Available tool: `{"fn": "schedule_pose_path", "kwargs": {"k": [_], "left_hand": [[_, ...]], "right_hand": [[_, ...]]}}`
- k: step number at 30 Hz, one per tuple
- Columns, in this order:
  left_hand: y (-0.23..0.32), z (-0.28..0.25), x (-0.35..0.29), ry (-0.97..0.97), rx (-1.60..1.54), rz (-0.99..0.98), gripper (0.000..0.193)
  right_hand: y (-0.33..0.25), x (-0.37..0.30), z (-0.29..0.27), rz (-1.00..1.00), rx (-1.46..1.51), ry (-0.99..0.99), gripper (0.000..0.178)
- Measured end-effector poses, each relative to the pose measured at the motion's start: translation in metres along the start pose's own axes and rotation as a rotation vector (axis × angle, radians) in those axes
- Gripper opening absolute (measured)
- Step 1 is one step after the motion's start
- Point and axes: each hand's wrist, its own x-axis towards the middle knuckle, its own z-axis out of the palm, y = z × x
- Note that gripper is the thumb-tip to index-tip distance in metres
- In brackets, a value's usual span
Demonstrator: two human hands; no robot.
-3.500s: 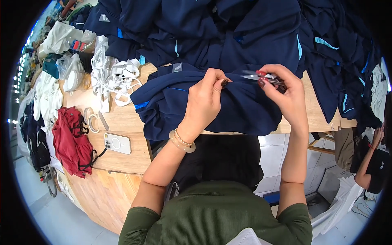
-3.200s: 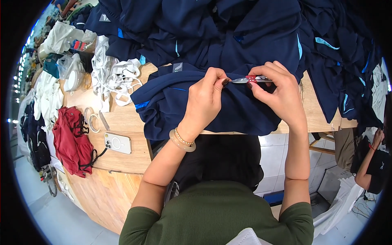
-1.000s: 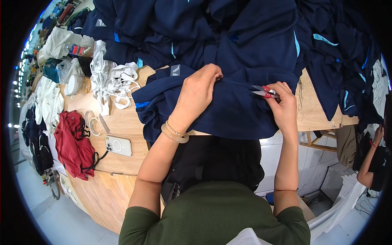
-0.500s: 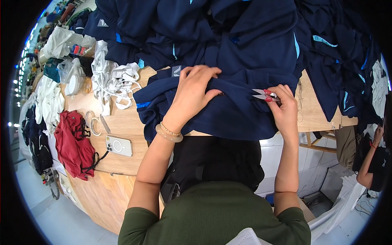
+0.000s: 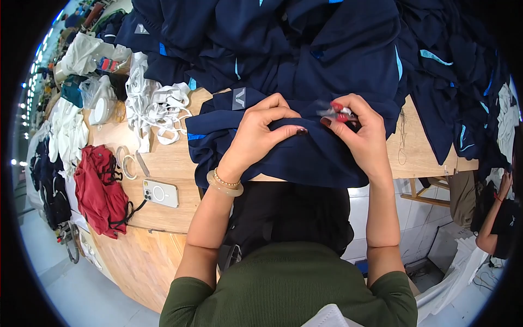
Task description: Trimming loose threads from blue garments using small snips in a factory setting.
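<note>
A dark navy garment (image 5: 321,161) with a bright blue strip and a grey patch lies bunched over the table's front edge before me. My left hand (image 5: 264,128) pinches a fold of its cloth between thumb and fingers. In my right hand (image 5: 362,128) is a pair of red-handled thread snips (image 5: 342,113), its blades blurred by motion and pointing left, just above the cloth. The fingertips of both hands are a short way apart.
A large heap of navy garments (image 5: 343,49) fills the far side. To the left are tangled white straps (image 5: 166,109), tape rolls (image 5: 128,166), a phone (image 5: 160,193) and a red bag (image 5: 101,191). Another person's arm (image 5: 493,218) shows at the right edge.
My right hand has moved left with the snips, closer to my left hand. My left thumb and fingers have drawn together on the cloth. The view has shifted slightly.
</note>
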Motion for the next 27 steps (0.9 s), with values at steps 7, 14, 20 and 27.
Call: {"fn": "schedule_pose_path", "kwargs": {"k": [7, 14, 20, 27], "left_hand": [[-0.003, 0.004, 0.002, -0.008, -0.034, -0.041, 0.017], [-0.005, 0.004, 0.002, 0.011, -0.054, -0.068, 0.017], [-0.002, 0.007, 0.004, 0.010, -0.019, -0.074, 0.017], [-0.006, 0.008, 0.003, 0.026, -0.066, -0.074, 0.018]], "right_hand": [[0.005, 0.002, 0.019, -0.286, -0.179, -0.029, 0.020], [0.006, 0.002, 0.024, -0.539, -0.410, 0.113, 0.021], [0.015, 0.002, 0.022, -0.482, -0.316, 0.046, 0.023], [0.007, 0.003, 0.012, -0.061, 0.039, 0.035, 0.016]]}}
